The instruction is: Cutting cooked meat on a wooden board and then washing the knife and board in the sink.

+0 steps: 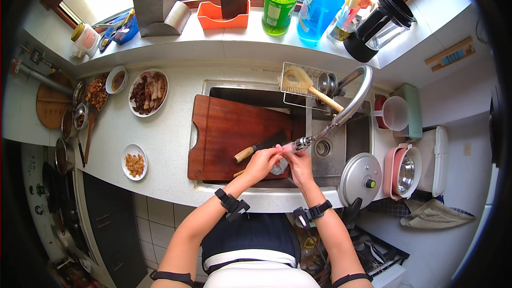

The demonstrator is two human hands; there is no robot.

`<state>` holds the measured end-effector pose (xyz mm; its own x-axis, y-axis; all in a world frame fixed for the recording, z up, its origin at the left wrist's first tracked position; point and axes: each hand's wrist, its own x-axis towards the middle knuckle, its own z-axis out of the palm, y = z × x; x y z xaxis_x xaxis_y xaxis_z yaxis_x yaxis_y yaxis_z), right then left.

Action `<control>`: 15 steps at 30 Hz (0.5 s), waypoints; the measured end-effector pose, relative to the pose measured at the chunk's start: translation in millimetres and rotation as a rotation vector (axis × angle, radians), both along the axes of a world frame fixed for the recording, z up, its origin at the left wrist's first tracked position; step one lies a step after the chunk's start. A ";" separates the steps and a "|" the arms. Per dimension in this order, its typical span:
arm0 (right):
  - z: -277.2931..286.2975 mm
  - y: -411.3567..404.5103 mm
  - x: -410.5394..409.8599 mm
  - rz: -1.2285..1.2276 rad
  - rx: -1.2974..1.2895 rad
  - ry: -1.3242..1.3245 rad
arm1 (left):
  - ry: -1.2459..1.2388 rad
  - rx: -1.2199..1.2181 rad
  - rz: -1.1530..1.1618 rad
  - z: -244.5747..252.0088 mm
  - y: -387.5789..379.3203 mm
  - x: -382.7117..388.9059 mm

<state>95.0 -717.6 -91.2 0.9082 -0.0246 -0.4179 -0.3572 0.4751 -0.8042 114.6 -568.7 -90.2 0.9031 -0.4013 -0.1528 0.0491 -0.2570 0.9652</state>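
My left hand [262, 163] and my right hand [301, 165] meet over the right end of a reddish wooden cutting board [236, 120]. Between their fingertips is a small pink item [279, 149], too small and covered to name. It is close to the spray head [303, 143] of the pull-down faucet. A knife [245, 154] with a wooden handle and dark blade lies on the board beside my left hand. A thin wooden stick [239, 173] shows by my left wrist; its other end is hidden. Beneath my hands is a crumpled clear, plastic-looking thing [279, 167].
The board spans part of the sink [320, 176]. A pressure-cooker lid [360, 180] leans at the right front edge. Plates of sliced meat [149, 93] and chopped yellowish food [135, 165] stand left. A wire rack [294, 100] holds a brush [298, 82]. Bottles [282, 4] line the sill.
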 end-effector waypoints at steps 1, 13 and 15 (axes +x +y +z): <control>4.3 1.3 -0.7 0.001 -0.001 0.005 | -0.073 0.060 -0.018 -1.9 1.9 -0.1; 20.4 7.6 4.1 -0.073 0.062 0.055 | -0.080 0.127 0.018 -0.6 -2.9 0.3; 17.9 7.0 3.3 -0.046 0.062 0.012 | -0.014 0.088 0.017 -1.5 2.0 2.0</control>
<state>98.3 -710.5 -73.4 0.9017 -0.0400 -0.4305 -0.3429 0.5404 -0.7684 116.5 -566.7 -91.7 0.9120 -0.3712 -0.1743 0.0412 -0.3398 0.9396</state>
